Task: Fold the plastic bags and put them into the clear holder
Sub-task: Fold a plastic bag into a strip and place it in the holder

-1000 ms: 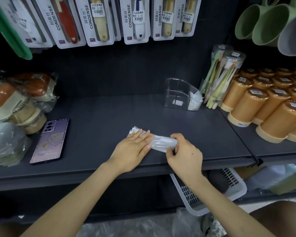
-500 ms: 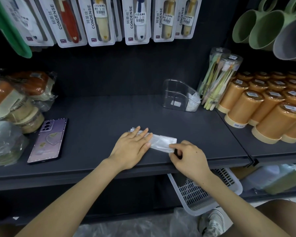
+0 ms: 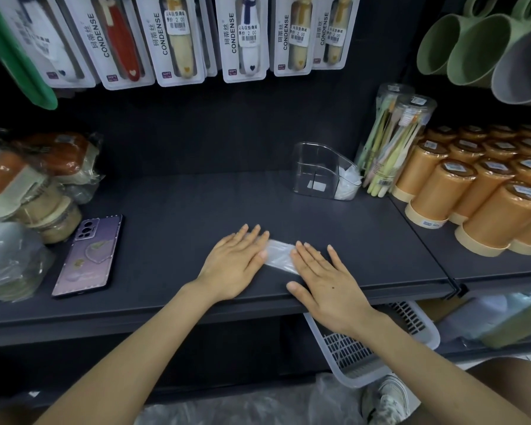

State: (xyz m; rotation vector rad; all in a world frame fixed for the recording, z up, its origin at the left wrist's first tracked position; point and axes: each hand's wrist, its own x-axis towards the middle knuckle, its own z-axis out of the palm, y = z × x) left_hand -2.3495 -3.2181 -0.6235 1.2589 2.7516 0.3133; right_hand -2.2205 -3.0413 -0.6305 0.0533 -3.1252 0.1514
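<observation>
Both hands lie flat, fingers straight: left hand (image 3: 238, 265) and right hand (image 3: 322, 279) press a thin, crinkled translucent plastic bag (image 3: 280, 255) showing between them.

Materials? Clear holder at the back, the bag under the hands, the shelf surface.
Clear holder: rigid transparent plastic, glossy; the shelf shows through its walls and the edges glint. Bag: thin translucent whitish plastic film, creased. Shelf: dark, matte, smooth; possibly painted metal, but the look leaves that open.
</observation>
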